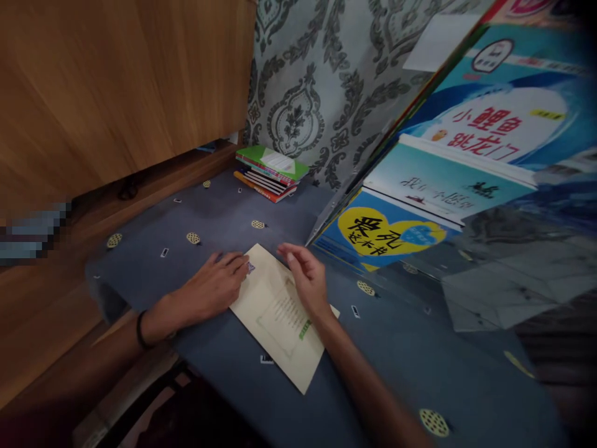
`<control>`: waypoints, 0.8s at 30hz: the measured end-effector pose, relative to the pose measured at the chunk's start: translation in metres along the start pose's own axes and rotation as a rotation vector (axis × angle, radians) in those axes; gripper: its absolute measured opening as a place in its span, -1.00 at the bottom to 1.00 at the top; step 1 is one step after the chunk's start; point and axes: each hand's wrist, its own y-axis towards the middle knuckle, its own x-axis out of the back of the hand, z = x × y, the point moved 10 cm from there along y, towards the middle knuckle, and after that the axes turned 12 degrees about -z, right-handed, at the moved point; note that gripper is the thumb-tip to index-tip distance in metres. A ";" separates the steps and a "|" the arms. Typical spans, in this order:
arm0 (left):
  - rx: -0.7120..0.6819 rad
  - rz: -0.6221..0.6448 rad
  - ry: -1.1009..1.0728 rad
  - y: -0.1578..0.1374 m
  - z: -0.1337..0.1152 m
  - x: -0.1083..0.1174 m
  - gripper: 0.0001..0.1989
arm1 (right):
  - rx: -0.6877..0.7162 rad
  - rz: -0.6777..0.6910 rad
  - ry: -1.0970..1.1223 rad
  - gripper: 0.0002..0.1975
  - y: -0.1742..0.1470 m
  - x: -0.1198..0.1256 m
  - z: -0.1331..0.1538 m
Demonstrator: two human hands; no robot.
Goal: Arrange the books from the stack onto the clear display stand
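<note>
A cream-coloured booklet with a printed text block and a green label lies slantwise on the cloth-covered table. My left hand, with a black band at the wrist, rests flat with its fingertips on the booklet's upper left edge. Over the upper right side of the booklet is my right hand, its fingers loosely bent and nothing visible in them. Its wrist and forearm cover part of the printed page and the right edge.
A small stack of books sits at the back by the patterned wall. On the right stands a display of picture books with Chinese titles. A wooden cabinet borders the left. The blue tablecloth has a pineapple print.
</note>
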 end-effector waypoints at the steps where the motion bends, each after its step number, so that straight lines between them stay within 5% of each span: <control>1: -0.001 0.024 -0.001 0.006 0.001 -0.003 -0.60 | 0.024 0.000 -0.063 -0.65 -0.005 0.006 0.004; 6: -0.012 0.069 0.010 0.026 0.005 -0.019 -0.54 | 0.205 0.123 -0.368 -0.66 -0.034 0.013 0.022; 11: -0.089 0.060 -0.062 0.027 0.003 -0.030 -0.36 | 0.387 0.295 -0.597 -0.53 -0.054 -0.015 0.027; 16: -0.069 0.031 -0.016 0.029 0.005 -0.034 -0.42 | 0.318 0.426 -0.795 -0.41 -0.054 -0.047 0.008; 24: -0.059 -0.030 0.034 0.037 -0.003 -0.029 -0.47 | 0.253 0.451 -0.849 -0.36 -0.053 -0.047 0.008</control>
